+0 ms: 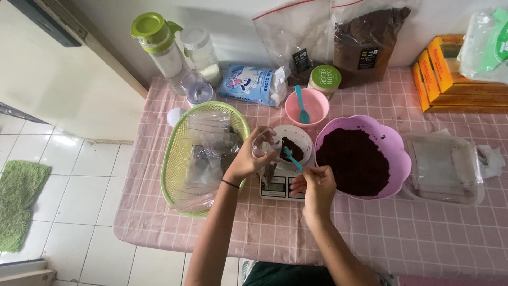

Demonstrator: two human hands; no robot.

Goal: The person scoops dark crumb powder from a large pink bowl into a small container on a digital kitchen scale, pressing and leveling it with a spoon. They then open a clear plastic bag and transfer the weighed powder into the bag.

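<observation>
My left hand (246,159) holds a small clear plastic bag (266,143) open over the left edge of a white bowl (302,139). The bowl sits on a white kitchen scale (279,186) and has some dark brown powder in it. My right hand (314,184) grips a teal spoon (291,158), its tip near the powder in the bowl and close to the bag's mouth. Right of the scale stands a large purple bowl (392,147) filled with the same dark powder.
A green basket (177,154) of clear bags lies at left. At the back stand a pink bowl (319,103) with a teal spoon, a green-lidded jar, two big bags of powder, a glove box, a bottle and yellow boxes. A clear tray (444,168) of bags is at right.
</observation>
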